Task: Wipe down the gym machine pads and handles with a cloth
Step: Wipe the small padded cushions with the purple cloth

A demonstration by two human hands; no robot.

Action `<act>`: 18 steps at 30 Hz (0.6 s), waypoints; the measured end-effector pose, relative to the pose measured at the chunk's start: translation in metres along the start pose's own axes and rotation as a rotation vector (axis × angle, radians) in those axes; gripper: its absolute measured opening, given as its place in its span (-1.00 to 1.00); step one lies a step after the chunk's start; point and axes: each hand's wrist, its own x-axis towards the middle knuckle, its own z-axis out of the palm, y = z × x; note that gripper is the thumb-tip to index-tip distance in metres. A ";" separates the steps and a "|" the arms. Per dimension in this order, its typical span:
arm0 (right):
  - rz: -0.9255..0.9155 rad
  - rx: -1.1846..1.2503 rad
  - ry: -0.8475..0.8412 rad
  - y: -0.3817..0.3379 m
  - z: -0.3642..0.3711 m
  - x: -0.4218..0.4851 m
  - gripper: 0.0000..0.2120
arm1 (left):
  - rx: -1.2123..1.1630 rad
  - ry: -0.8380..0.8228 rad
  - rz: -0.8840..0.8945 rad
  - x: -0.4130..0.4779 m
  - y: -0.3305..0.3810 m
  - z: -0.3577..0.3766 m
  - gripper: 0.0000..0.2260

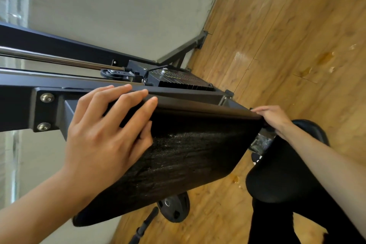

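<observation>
A large black fuzzy cloth [190,156] lies spread over a slanted part of the gym machine, folded over its upper edge; what is under it is hidden. My left hand [107,134] presses flat on the cloth's near upper part, fingers straight and spread, fingertips reaching the black frame bar [188,96]. My right hand [272,120] grips the cloth's far upper corner with curled fingers. A rounded black seat pad [277,176] sits just below my right forearm.
Chrome guide rods [59,59], a pulley [112,74] and the black weight stack [178,79] stand behind the frame, by a grey wall. A weight plate [174,210] and a black bar [146,224] lie on the wooden floor [287,35]. Bolted bracket [45,111] at left.
</observation>
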 end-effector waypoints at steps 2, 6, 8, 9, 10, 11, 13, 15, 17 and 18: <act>-0.050 0.054 0.036 -0.007 0.010 -0.011 -0.64 | -0.002 -0.003 -0.006 -0.001 0.000 0.000 -0.73; -0.431 -0.024 -0.061 -0.035 0.021 -0.048 -0.64 | -0.012 -0.010 -0.001 0.000 0.000 0.001 -0.73; -0.508 -0.032 -0.127 -0.039 0.023 -0.053 -0.62 | -0.039 -0.006 -0.017 0.000 0.000 0.001 -0.73; -0.513 -0.048 -0.141 -0.038 0.023 -0.051 -0.65 | -0.052 0.000 -0.034 0.000 -0.001 0.000 -0.73; -0.492 -0.058 -0.141 -0.036 0.023 -0.047 -0.68 | -0.064 0.005 -0.050 0.000 0.000 0.000 -0.72; -0.445 -0.047 -0.131 -0.033 0.021 -0.044 -0.70 | -0.071 0.006 -0.059 0.000 0.000 0.001 -0.72; -0.356 -0.053 -0.102 -0.031 0.017 -0.038 -0.73 | -0.064 0.001 -0.058 0.000 0.000 0.001 -0.70; -0.288 -0.098 -0.073 -0.036 0.015 -0.033 -0.75 | -0.041 -0.004 -0.050 0.001 0.001 0.001 -0.67; -0.240 -0.095 -0.080 -0.047 0.019 -0.033 -0.82 | -0.030 -0.002 -0.051 0.001 0.001 0.001 -0.65; -0.245 -0.093 -0.091 -0.053 0.022 -0.036 -0.84 | -0.032 -0.002 -0.054 0.001 0.001 0.002 -0.65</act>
